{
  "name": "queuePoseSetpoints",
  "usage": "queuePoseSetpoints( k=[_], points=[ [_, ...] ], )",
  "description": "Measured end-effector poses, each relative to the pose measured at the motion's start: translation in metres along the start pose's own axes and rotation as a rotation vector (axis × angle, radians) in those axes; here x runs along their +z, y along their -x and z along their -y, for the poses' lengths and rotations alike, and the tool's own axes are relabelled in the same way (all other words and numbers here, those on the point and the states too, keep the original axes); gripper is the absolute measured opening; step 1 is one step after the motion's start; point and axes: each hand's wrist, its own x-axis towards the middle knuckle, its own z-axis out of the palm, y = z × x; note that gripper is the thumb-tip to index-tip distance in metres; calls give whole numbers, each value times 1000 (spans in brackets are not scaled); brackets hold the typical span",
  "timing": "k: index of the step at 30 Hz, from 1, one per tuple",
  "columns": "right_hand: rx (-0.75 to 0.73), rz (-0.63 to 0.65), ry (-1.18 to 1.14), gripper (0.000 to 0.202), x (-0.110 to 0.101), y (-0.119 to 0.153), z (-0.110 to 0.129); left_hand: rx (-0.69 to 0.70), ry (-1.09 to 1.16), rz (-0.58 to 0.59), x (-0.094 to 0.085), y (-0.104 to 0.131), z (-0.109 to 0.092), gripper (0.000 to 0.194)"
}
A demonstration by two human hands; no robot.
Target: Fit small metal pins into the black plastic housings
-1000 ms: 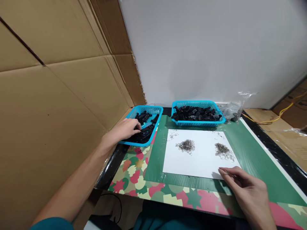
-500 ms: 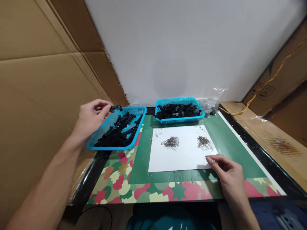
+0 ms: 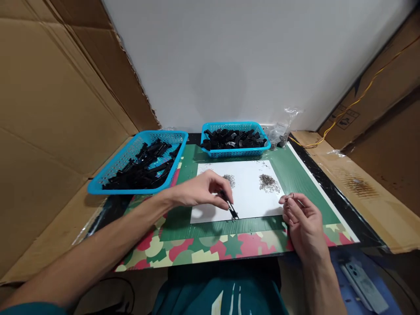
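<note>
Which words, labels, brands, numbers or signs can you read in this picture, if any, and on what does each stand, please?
No word, brand or number can be read.
Cardboard box at right: dark printed symbols, too small and blurred to make out.
Teal clothing: white marks, with no legible lettering.

A plain white wall [image 3: 216, 57] stands behind the table [image 3: 367, 234]. Tall cardboard [image 3: 49, 105] lines the table's left side. A printed cardboard box [image 3: 367, 118] stands to the table's right, with a yellow cable [image 3: 374, 78] running across it. Pale floor [image 3: 146, 280] shows beneath the table
</note>
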Motion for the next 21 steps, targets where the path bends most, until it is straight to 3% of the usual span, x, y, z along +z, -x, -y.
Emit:
queuePoseSetpoints(
  k=[2, 6, 11, 13, 16, 19, 21],
  points=[
    [17, 44, -4, 26, 0, 0, 0, 28, 132, 99, 15, -13, 13, 30],
    [18, 6, 2, 26, -2, -1, -4, 62, 531, 145, 39, -21, 36, 35],
    [63, -63, 29, 27, -3, 0, -3, 15, 835, 194, 49, -13, 50, 34],
    [65, -47, 35, 26, -2, 1, -1, -11, 874, 176, 49, -12, 51, 33],
    [59, -20, 49, 23, 1, 3, 1, -25, 864, 52, 52, -13, 51, 44],
    [52, -13, 100, 21, 2, 3, -1, -11, 743, -62, 57, -11, 50, 58],
    [22, 1, 143, 20, 2, 4, -4, -39, 611, -118, 60, -9, 48, 56]
  ],
)
